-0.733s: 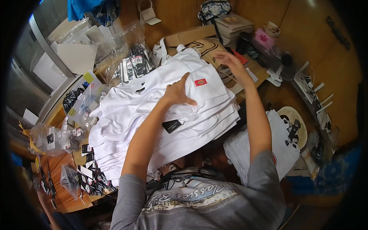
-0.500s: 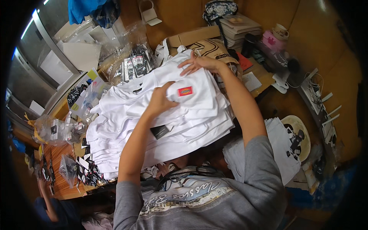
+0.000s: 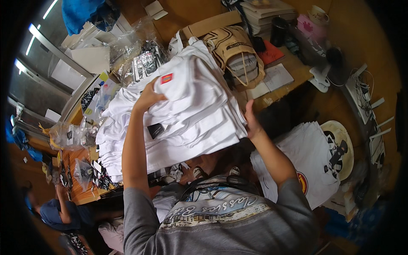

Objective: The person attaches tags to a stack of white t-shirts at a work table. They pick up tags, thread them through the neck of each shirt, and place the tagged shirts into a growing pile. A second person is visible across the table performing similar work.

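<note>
1. Right now, a thick stack of white T-shirts point(image 3: 204, 117) lies across the table point(image 3: 89, 194) in front of the person, its near edge reaching toward their grey shirt point(image 3: 229, 229).
2. On the uppermost T-shirt, near the far side of the stack, I see a small red patch point(image 3: 167, 78); a black tag point(image 3: 156, 131) lies lower down among the folds.
3. The left hand point(image 3: 148, 97) rests on the white cloth just beside that patch, thumb spread away from the fingers; from where I stand I cannot tell whether it pinches any fabric.
4. The right hand point(image 3: 252, 122) is at the right edge of the stack, unclenched, with the thumb standing up and nothing visibly gripped.
5. Beyond the stack stands a tan bag point(image 3: 229, 43) with cord handles, and to its right are an orange-red sheet point(image 3: 271, 52), white paper point(image 3: 279, 77) and a black cup point(image 3: 279, 32).
6. To the person's right sits a pile of pale garments point(image 3: 289, 157) bearing a round red-and-yellow print point(image 3: 302, 182).
7. Over on the left are clear plastic bags point(image 3: 70, 135) and scattered black-and-white tags point(image 3: 102, 176); farther down, a co-worker's dark blue sleeve point(image 3: 59, 212) shows.
</note>
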Demonstrator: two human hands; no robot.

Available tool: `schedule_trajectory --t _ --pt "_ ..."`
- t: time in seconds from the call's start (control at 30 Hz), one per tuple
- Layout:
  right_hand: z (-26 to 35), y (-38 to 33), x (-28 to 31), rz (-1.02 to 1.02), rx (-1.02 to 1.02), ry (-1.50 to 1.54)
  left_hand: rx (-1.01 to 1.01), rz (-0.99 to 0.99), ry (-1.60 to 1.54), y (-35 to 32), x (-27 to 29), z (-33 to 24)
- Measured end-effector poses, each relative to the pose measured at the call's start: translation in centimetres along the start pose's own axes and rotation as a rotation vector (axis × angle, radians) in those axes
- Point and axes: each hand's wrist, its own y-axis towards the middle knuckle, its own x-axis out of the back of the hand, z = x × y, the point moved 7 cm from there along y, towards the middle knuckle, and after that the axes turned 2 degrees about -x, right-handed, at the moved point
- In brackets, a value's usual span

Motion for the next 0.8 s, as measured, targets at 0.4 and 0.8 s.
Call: schedule_trajectory --t 0.4,0.8 --pt "-5.0 -3.6 3.3 -0.337 0.323 -0.138 -0.44 -0.272 0.526 -4.7 -4.9 -3.4" --pt "-0.1 0.7 -9.6 -0.54 0.591 -0.383 -0.49 -0.456 0.724 -24.9 -7.8 -1.4"
